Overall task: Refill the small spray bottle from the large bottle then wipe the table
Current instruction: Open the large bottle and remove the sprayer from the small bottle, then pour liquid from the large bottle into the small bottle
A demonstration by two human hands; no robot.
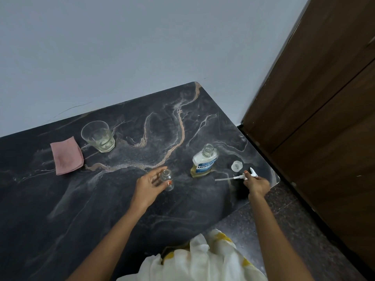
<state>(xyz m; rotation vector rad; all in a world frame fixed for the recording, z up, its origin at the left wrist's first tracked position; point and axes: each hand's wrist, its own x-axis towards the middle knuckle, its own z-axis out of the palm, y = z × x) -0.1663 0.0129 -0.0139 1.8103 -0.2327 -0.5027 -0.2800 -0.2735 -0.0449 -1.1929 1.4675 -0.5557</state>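
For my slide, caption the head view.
Left hand steadies small bottle; right hand holds spray head beside open large bottle.

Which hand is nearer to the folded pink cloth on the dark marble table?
Left. The left hand grips the small clear bottle mid-table, apart from the folded pink cloth. The right hand holds the white spray head near the far edge.

Cloth [66,156] at table's [101,209] left, glass [98,136] just right of it, small spray bottle [167,179] centre, large bottle [204,162] further right, cap [236,166] beyond.
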